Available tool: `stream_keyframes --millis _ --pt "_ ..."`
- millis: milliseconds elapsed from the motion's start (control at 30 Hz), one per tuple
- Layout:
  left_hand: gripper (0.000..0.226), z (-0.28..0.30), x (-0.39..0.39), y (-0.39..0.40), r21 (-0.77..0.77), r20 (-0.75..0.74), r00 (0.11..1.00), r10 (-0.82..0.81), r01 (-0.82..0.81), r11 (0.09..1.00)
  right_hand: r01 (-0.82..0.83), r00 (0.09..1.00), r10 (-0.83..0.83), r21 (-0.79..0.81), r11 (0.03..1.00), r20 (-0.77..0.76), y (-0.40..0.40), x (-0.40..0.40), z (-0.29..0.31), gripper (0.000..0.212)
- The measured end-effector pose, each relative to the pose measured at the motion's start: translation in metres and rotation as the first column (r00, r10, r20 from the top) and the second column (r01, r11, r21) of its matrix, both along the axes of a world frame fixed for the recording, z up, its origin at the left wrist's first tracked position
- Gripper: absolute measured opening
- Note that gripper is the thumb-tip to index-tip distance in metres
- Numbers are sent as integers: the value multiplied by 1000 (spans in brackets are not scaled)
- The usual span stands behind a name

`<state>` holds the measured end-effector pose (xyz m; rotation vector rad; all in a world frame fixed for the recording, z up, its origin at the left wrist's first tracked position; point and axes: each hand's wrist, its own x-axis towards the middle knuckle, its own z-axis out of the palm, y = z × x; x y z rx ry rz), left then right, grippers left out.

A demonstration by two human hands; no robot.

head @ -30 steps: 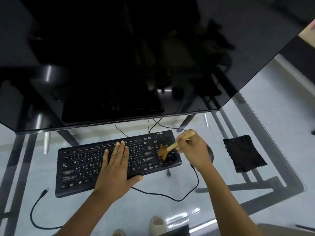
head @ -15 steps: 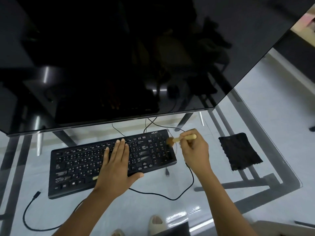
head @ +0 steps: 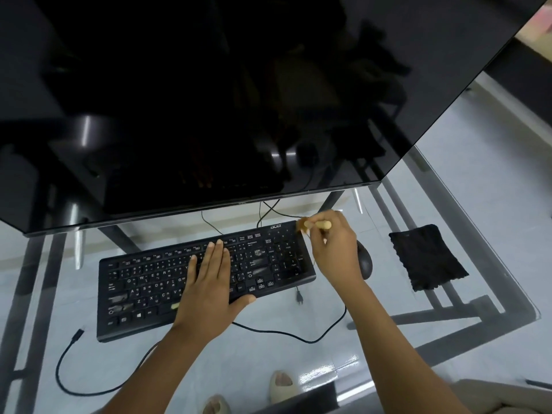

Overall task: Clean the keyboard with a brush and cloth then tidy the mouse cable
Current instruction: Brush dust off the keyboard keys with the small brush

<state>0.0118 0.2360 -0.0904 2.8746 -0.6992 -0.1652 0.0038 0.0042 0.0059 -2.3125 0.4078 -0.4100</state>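
Brush lies crosswise, bristles seemingly leftward over keyboard corner

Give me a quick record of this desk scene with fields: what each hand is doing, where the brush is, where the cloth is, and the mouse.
left hand: flat on the keyboard, fingers straight
right hand: grips the brush
brush: at the keyboard's far right corner
cloth: black, flat on the glass table, right of the mouse, untouched
mouse: right of the keyboard, partly behind the right hand
mouse cable: loose in front of the keyboard
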Motion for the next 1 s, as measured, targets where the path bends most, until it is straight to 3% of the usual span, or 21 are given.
stream_keyframes --millis 133,333,367,433,533,600,667,733,800,867,900,967,1000 --pt "104 4 -2 11 -77 14 997 78 -77 994 17 1000 -16 261 965 -5 11 4 7 14" --pt "104 9 -15 50 -235 -7 972 233 -229 945 -88 984 153 489 868 -94 59 3 -1 7" --pt "103 10 -17 56 -254 -13 967 254 -249 935 -123 966 219 500 857 -138 67 4 -3 6" --pt "101 10 -24 68 -279 -18 958 287 -280 918 -222 944 291 360 906 -152 79 6 -8 7" --pt "98 10 -31 89 -302 -4 931 365 -349 887 -255 967 253 90 963 40 91 14 -4 9" --pt "98 9 -34 103 -329 -9 898 441 -419 846 -253 967 248 135 958 59 97 19 -1 10" --pt "102 6 -39 116 -361 -33 862 506 -482 798 -315 940 338 248 916 -55 106 20 -3 7" --pt "107 1 -45 130 -379 -74 836 544 -529 759 -386 911 402 149 910 -96 117 19 -8 6" --pt "112 -4 -46 138 -401 -124 840 528 -529 748 -333 943 333 43 942 -2 121 21 -10 9" --pt "113 -8 -44 145 -432 -164 866 472 -494 755 -267 963 269 155 951 13 125 24 -8 11" --pt "114 -10 -43 147 -440 -169 876 453 -478 760 -252 961 275 300 920 -36 128 25 -6 9" --pt "116 -14 -44 150 -436 -158 879 451 -472 766 -280 897 408 496 822 -170 139 23 -6 4" --pt "117 -15 -46 150 -425 -149 879 453 -471 773 -328 869 449 438 837 -209 142 20 -9 3"
